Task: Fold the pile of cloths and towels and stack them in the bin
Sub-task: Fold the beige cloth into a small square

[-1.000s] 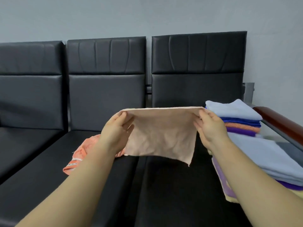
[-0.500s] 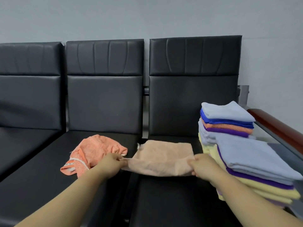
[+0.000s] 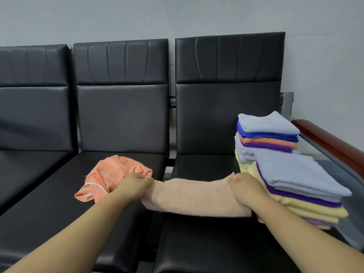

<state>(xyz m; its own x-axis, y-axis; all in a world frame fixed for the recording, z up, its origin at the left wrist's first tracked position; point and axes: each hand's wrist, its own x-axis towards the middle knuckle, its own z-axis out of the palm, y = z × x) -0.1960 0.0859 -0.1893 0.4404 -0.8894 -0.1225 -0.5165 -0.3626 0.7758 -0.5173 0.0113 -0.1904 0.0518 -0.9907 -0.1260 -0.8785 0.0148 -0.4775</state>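
Apparently cloth [image 3: 195, 196] — left hand [image 3: 136, 184], right hand [image 3: 244, 187]

1 wide-angle head camera looks forward and down from just before the bench's [image 3: 197, 249] front edge, facing its 3 backrests and the grey wall [image 3: 177, 14]. It is close: the left hand [image 3: 136, 184], right hand [image 3: 243, 186] and peach cloth [image 3: 193, 196] sit lower centre, and the forearms fill the bottom corners.

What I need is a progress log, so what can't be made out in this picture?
Head view:
- Bin: none in frame.
- Fingertips of the left hand and right hand: hidden under the hands where they grip the beige cloth.
- Cloth's layer count: folds hidden beneath its top face.
- Near towel stack: bottom corner behind the right forearm.
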